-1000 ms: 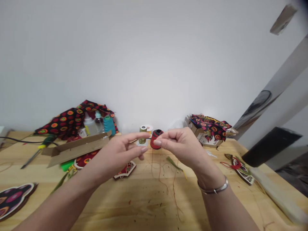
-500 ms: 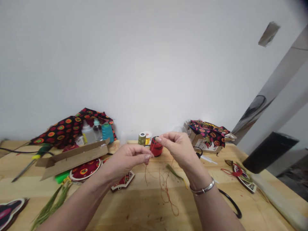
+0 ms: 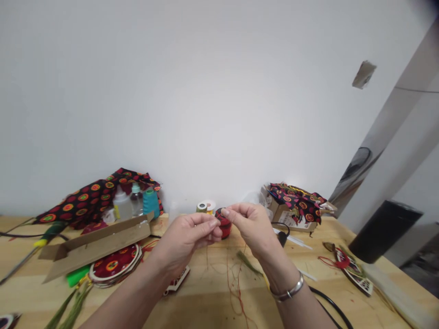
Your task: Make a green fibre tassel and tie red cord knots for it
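My left hand [image 3: 187, 238] and my right hand [image 3: 248, 226] are raised side by side over the wooden table [image 3: 206, 301], fingertips nearly touching. Both pinch a thin red thread [image 3: 236, 285] that hangs down in loose loops onto the table. Right behind the fingertips stands a red thread spool [image 3: 224, 223]. A silver bracelet [image 3: 288, 291] circles my right wrist.
An open cardboard box [image 3: 92, 244] lies at the left, with patterned fabric [image 3: 92, 198], small bottles [image 3: 132, 201] and round fabric-covered pieces [image 3: 116, 265] around it. A box of fabric [image 3: 295, 201] sits at back right. Tape rolls [image 3: 206, 206], green grass strands [image 3: 65, 308], a black cable [image 3: 329, 304] and a decorated ornament [image 3: 353, 269] lie about.
My hands have closed together: the left went from open fingers to a pinch on the thread beside the right. The view tilted upward, so the table sits lower.
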`<state>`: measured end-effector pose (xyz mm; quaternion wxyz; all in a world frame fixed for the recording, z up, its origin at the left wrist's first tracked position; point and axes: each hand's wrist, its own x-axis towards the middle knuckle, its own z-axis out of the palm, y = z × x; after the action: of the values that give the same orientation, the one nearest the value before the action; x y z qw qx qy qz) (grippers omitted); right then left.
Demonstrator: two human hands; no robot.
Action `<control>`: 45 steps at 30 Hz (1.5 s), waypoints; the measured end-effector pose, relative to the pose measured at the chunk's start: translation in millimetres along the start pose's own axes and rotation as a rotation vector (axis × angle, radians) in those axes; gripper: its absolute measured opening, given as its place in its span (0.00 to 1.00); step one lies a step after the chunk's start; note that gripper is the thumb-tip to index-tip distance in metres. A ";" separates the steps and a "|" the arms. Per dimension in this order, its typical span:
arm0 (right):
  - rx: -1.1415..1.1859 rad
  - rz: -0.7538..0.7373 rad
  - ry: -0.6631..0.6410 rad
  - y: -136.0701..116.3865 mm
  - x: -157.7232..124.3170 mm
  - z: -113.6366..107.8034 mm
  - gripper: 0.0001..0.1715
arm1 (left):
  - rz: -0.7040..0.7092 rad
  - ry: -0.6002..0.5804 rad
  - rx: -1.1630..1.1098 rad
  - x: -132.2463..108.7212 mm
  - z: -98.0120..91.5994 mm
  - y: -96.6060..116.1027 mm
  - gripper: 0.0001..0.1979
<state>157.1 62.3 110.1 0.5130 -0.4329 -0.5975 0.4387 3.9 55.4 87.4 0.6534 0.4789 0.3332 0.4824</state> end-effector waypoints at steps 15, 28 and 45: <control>-0.232 0.171 -0.317 11.3 -3.8 9.6 0.16 | 0.141 0.272 -0.210 4.0 0.9 2.5 0.04; -0.603 -0.126 -0.451 15.9 -7.1 -6.1 0.11 | 0.115 0.270 -0.229 3.1 1.2 2.9 0.05; -0.517 -0.050 -0.284 -2.7 -6.3 -34.3 0.18 | 0.197 0.221 -0.122 -0.2 2.5 3.1 0.05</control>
<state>191.6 58.2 114.4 0.3075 -0.4689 -0.7656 0.3153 5.1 54.7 91.1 0.5903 0.4127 0.3243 0.6132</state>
